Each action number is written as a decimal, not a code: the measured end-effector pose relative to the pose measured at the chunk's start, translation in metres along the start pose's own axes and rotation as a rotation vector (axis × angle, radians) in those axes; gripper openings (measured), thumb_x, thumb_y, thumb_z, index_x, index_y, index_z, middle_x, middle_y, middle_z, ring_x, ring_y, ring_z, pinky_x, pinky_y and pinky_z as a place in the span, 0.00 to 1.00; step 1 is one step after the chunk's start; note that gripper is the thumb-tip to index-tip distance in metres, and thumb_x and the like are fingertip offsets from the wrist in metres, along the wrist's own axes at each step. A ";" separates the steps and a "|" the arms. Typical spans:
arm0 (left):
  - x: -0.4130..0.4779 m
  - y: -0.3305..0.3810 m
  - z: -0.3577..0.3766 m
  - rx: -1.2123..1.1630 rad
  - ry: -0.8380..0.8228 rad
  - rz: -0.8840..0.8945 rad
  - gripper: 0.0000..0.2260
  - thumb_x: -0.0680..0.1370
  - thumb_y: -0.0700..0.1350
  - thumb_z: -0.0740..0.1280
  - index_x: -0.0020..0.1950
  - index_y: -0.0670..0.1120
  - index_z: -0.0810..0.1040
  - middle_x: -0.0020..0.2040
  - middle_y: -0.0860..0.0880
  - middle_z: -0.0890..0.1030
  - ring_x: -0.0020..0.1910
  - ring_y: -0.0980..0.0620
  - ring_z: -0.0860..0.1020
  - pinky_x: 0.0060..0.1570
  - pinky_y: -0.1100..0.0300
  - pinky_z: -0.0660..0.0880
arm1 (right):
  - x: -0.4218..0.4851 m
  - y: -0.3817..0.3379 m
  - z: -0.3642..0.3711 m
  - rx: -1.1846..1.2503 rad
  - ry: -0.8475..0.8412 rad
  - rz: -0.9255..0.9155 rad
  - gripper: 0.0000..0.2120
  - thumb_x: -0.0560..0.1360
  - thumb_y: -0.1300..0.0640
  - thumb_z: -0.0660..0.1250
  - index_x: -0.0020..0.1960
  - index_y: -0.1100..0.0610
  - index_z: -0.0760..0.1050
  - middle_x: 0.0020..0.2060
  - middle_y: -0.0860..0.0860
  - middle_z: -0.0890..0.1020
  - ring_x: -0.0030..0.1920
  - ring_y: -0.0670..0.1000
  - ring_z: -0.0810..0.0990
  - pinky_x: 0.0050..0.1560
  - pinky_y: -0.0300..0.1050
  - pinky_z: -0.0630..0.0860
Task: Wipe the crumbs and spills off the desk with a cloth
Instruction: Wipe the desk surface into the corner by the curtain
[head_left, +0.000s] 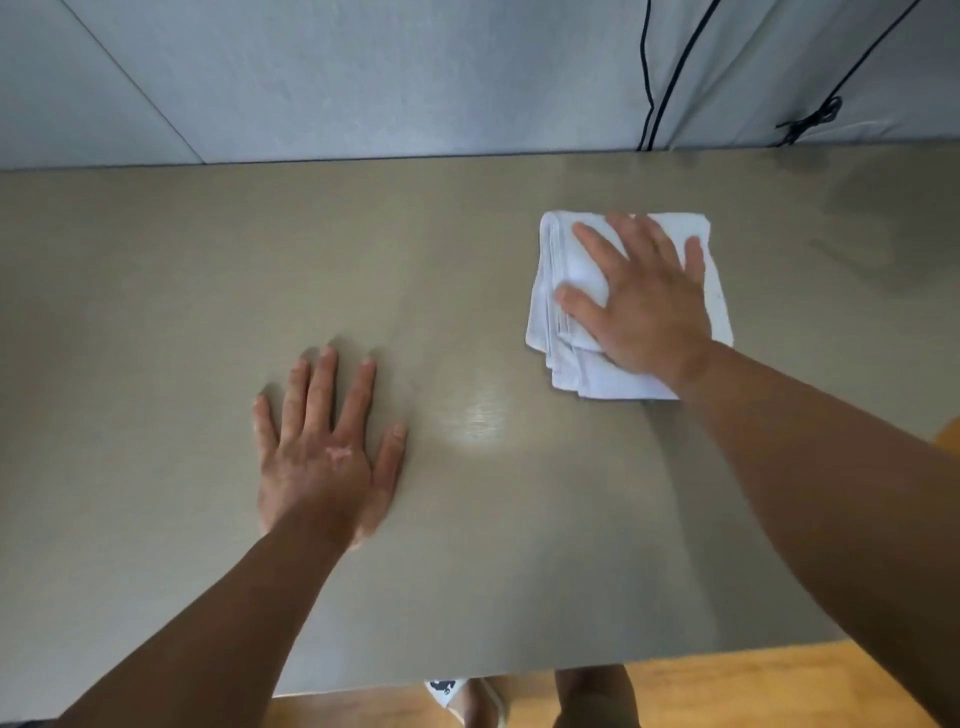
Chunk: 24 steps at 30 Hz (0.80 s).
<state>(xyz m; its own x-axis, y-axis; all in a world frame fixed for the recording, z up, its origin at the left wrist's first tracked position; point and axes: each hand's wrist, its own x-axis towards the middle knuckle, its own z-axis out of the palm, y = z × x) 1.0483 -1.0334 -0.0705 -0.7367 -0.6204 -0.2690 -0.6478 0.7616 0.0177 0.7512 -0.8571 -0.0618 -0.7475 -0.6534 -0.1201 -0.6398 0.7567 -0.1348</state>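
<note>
A folded white cloth (566, 270) lies on the grey-beige desk (156, 291), right of centre toward the back. My right hand (641, 296) presses flat on top of it, fingers straight and spread. My left hand (324, 447) rests palm down on the bare desk surface at the centre left, fingers straight and spread, apart from the cloth. No crumbs show on the surface. Darker smears (878, 218) mark the desk at the far right.
A grey wall panel (363, 78) stands right behind the desk's back edge. Black cables (660, 93) hang down it at the right. The desk's front edge runs along the bottom, with wooden floor (727, 686) and my feet below it.
</note>
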 end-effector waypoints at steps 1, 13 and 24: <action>0.000 0.000 -0.001 0.001 -0.010 -0.002 0.33 0.78 0.68 0.37 0.82 0.60 0.37 0.84 0.51 0.39 0.82 0.49 0.36 0.80 0.41 0.39 | 0.016 -0.002 -0.002 0.014 0.004 0.051 0.35 0.77 0.27 0.51 0.81 0.40 0.55 0.81 0.47 0.58 0.82 0.54 0.52 0.79 0.70 0.47; 0.000 0.002 -0.004 0.009 -0.024 0.008 0.32 0.80 0.67 0.37 0.82 0.59 0.36 0.84 0.51 0.38 0.82 0.48 0.35 0.80 0.41 0.39 | -0.039 -0.063 0.011 0.092 -0.021 0.194 0.35 0.78 0.30 0.52 0.82 0.38 0.50 0.83 0.44 0.49 0.83 0.54 0.44 0.78 0.71 0.41; 0.002 0.000 0.003 0.000 0.050 0.014 0.32 0.81 0.67 0.42 0.83 0.59 0.43 0.85 0.51 0.44 0.83 0.48 0.41 0.80 0.40 0.43 | -0.219 -0.158 0.055 0.110 0.193 0.102 0.34 0.76 0.34 0.61 0.80 0.44 0.66 0.81 0.50 0.63 0.83 0.59 0.56 0.76 0.75 0.50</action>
<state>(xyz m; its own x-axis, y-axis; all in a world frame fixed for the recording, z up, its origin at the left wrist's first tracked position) 1.0475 -1.0344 -0.0745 -0.7545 -0.6183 -0.2201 -0.6373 0.7703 0.0208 1.0261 -0.8352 -0.0684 -0.8340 -0.5494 0.0501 -0.5441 0.8042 -0.2392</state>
